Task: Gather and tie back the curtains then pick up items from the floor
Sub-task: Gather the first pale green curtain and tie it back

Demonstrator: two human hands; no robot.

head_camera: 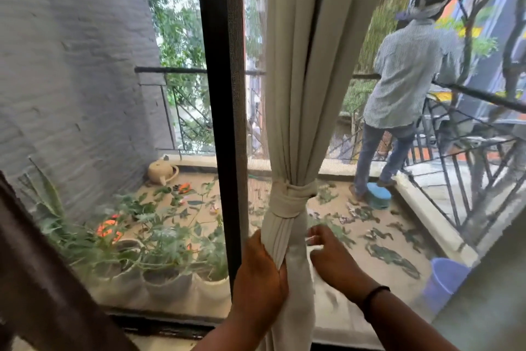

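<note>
A pale grey-white curtain (299, 72) hangs gathered in front of the window. A band of the same cloth (293, 197) is wound around it at mid height. My left hand (260, 279) grips the bunched curtain just below that band. To the right of the curtain, my right hand (333, 259) has its fingers bent beside the fabric; whether it touches or holds the cloth I cannot tell. A black band sits on the right wrist.
A dark window frame post (219, 94) stands left of the curtain. A second, dark curtain (37, 279) hangs at the lower left. Beyond the mesh is a balcony with potted plants (159, 251), a watering can (162, 171), a purple bucket (444, 279) and a person (407, 86) at the railing.
</note>
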